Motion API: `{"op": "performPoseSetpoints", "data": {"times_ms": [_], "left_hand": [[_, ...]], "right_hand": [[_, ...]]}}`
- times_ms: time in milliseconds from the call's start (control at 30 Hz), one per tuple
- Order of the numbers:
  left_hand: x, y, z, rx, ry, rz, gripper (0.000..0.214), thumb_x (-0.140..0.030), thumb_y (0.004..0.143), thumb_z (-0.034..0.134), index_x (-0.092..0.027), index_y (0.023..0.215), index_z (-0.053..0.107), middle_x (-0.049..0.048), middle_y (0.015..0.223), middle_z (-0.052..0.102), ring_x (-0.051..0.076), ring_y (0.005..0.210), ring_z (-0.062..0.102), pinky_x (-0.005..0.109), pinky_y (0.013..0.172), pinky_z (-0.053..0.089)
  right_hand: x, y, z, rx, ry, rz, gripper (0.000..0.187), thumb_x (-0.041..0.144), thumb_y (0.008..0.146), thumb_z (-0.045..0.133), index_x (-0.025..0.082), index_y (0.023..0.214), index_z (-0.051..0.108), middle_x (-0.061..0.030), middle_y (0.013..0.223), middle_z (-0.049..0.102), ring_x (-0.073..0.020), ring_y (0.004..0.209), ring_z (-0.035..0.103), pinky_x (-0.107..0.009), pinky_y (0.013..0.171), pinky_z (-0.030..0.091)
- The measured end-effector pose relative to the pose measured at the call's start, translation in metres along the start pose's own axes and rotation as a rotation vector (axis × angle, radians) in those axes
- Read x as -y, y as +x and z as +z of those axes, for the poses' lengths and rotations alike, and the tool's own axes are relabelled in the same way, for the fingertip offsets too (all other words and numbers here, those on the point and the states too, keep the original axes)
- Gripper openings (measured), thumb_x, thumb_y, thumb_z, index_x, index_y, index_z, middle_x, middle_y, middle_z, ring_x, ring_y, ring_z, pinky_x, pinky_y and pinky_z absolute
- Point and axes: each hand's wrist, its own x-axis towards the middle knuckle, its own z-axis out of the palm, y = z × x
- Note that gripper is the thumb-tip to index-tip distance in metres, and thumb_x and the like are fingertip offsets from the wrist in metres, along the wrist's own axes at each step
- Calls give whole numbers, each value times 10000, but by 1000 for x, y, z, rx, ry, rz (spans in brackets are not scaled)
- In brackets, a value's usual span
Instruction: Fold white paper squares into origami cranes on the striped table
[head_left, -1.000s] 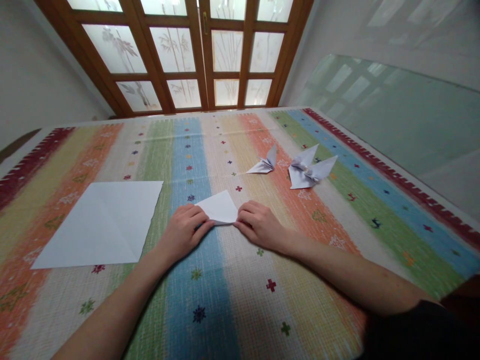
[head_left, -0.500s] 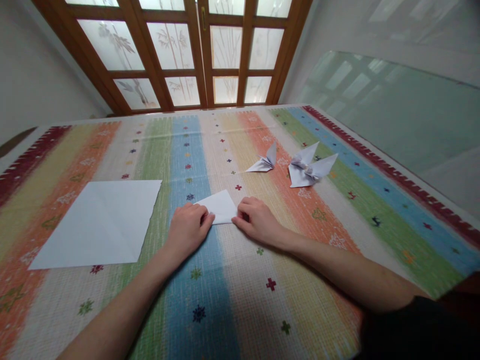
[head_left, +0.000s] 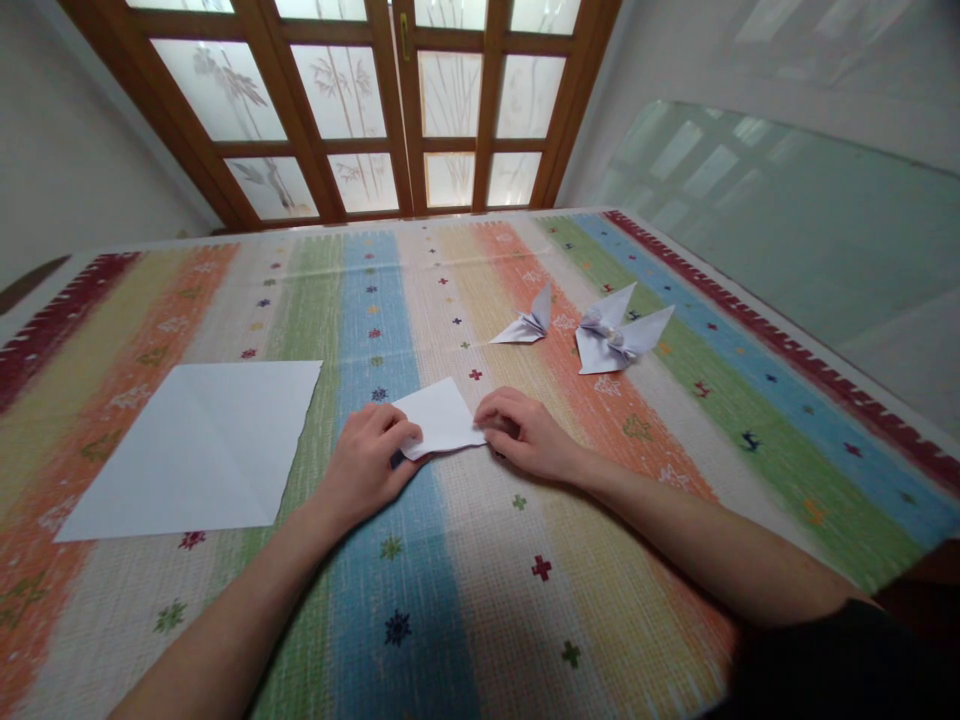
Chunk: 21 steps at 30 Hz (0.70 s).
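Note:
A small folded sheet of white paper (head_left: 444,414) lies between my hands near the middle of the table. My left hand (head_left: 373,445) pinches its left corner, thumb underneath and fingers on top, with the near edge slightly raised. At the right corner, my right hand (head_left: 527,430) is closed with thumb and fingertips on the paper. My fingers partly cover both ends of it.
Left of my hands lies a larger white sheet (head_left: 202,445) with one ragged edge. Beyond my right hand stand several folded paper cranes, a single crane (head_left: 527,322) and a cluster (head_left: 619,335). A striped tablecloth (head_left: 390,590) covers the table.
The paper's near edge has lifted at the left and now looks wavy. My left thumb has shifted under it, and my right hand has moved slightly right.

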Motion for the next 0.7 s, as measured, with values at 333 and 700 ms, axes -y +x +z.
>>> {"op": "performPoseSetpoints", "data": {"times_ms": [333, 700], "left_hand": [[-24, 11, -19, -251, -715, -469, 189, -350, 838, 614, -180, 762, 580, -27, 616, 619, 109, 521, 559, 206, 472, 424], [-39, 9, -11, -267, -775, -533, 252, -300, 770, 682, -193, 996, 648, 0, 769, 700, 125, 608, 623, 223, 541, 503]], "right_hand": [[21, 8, 2, -99, 315, -10, 328, 415, 851, 668, 196, 1087, 607, -74, 1056, 679, -189, 982, 640, -354, 883, 505], [31, 6, 16, -140, 520, 223, 194, 373, 831, 658, 180, 839, 672, -3, 742, 667, -114, 646, 588, -236, 587, 457]]}}
